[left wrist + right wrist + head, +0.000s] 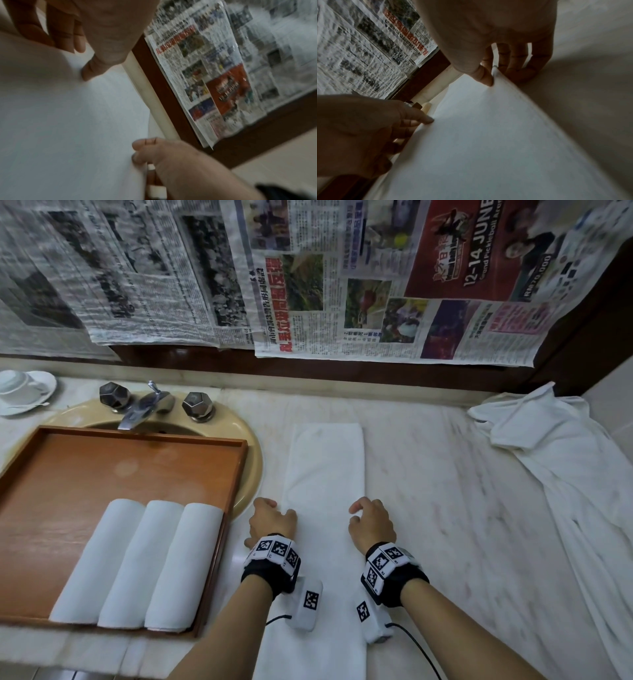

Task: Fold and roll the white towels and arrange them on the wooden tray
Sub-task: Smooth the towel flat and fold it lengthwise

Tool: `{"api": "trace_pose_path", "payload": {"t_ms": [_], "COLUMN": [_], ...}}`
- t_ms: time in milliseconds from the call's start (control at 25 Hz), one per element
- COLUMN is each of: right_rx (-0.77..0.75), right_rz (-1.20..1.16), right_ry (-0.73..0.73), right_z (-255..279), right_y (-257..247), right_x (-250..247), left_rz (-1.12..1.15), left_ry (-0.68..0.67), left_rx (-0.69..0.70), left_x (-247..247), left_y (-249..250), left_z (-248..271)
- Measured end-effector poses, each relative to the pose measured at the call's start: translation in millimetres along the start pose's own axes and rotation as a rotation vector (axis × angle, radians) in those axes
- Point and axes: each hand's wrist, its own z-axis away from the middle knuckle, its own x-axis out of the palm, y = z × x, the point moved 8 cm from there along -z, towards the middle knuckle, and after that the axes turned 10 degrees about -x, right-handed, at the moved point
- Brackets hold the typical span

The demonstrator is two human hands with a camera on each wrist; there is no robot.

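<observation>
A white towel, folded into a long narrow strip, lies flat on the marble counter and runs away from me. My left hand grips its left edge about halfway along. My right hand pinches the right edge opposite. In the right wrist view the thumb of the right hand lies on top of the towel with fingers beneath the lifted edge. The left wrist view shows the left hand with its thumb on the towel. The wooden tray at the left holds three rolled towels side by side.
The tray partly covers a beige sink with a chrome faucet. A cup and saucer stand at the far left. Loose white towels lie heaped at the right. Newspaper hangs on the back wall.
</observation>
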Motion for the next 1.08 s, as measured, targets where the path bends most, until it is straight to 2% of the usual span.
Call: {"api": "trace_pose_path", "payload": {"t_ms": [120,200,240,280,360,400,440,560,600,640,720,760,920,1080], "right_rx": [-0.009,-0.104,-0.168,-0.222,-0.263,-0.269,-0.275,-0.268,-0.257,-0.246,-0.235,-0.227,-0.255,-0.250], "right_rz": [0.028,0.159,0.240,0.304,0.385,0.416,0.443,0.487,0.486,0.481,0.482,0.481,0.519,0.515], "right_ry": [0.008,0.026,0.009,-0.036,-0.156,-0.195,-0.210,-0.248,-0.265,-0.273,-0.275,-0.277,-0.323,-0.351], "right_z": [-8,-14,-18,-20,-24,-25,-25,-26,-27,-30,-38,-43,-76,-122], "right_y": [-4,-15,-20,-23,-17,-11,-6,1,2,3,7,9,17,12], "right_x": [-4,-5,-3,2,14,18,20,21,21,19,12,7,-12,-31], "left_rz": [0.011,-0.114,-0.162,-0.224,-0.495,-0.629,-0.710,-0.643,-0.640,-0.661,-0.766,-0.816,-1.005,-1.104], "left_ry": [0.032,0.141,0.206,0.199,-0.055,-0.178,-0.221,-0.085,-0.075,-0.085,-0.203,-0.249,-0.202,-0.195], "left_rx": [-0.012,0.094,0.239,0.438,0.823,0.898,0.876,0.484,0.485,0.573,0.794,0.848,0.824,0.804], "left_x": [2,1,4,15,62,80,88,63,61,64,81,86,102,122], "left_y": [7,19,33,50,68,65,61,55,56,58,57,54,57,104], "left_z": [-2,6,13,25,44,43,31,-10,-6,6,34,40,19,0]}}
